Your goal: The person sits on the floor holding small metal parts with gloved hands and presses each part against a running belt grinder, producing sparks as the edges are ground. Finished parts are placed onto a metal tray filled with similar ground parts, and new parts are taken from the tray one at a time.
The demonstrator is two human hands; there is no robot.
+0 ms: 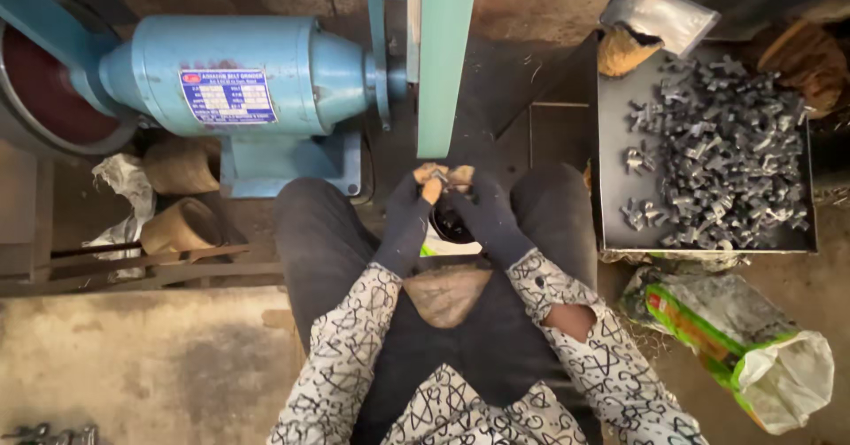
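View from the head camera, looking down on a seated person's lap. The left hand (405,219) and the right hand (485,217), both in dark gloves with worn tan fingertips, meet at the foot of a vertical teal sanding belt (445,60). Both hands are closed together on a small metal part (437,178), pinched between the fingertips just below the belt's lower end; whether the part touches the belt cannot be told. The belt belongs to a blue belt grinder (239,82), whose motor housing lies to the left of the hands. To the right, well apart from the hands, a dark metal tray (615,144) holds a heap of grey cross-shaped castings (726,153). Below the tray, a green and white sack (744,343) lies on the floor (133,365). The patterned sleeves (354,348) cover both forearms.
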